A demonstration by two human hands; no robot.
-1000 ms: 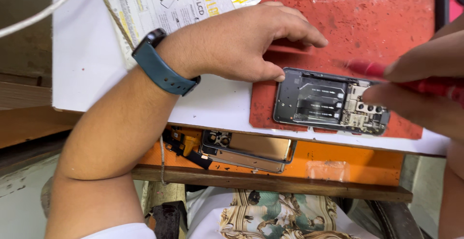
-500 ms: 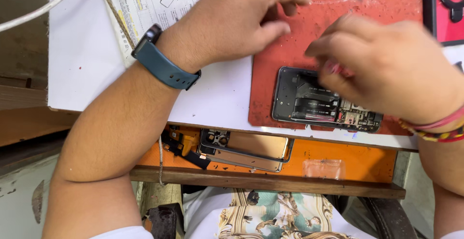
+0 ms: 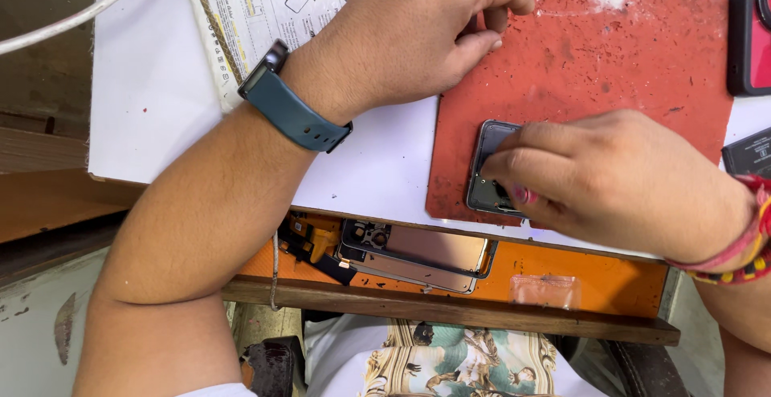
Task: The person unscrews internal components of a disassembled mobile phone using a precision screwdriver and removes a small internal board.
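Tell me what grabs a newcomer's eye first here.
The worn red mat on the white bench, where the right hand covers an opened phone. Next, the left hand, curled at the mat's top edge, with a blue watch on its wrist.

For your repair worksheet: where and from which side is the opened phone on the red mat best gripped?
Grip the opened phone by its long edges at the exposed left end, coming from the left: it lies flat on the red mat, and the right hand covers the rest.
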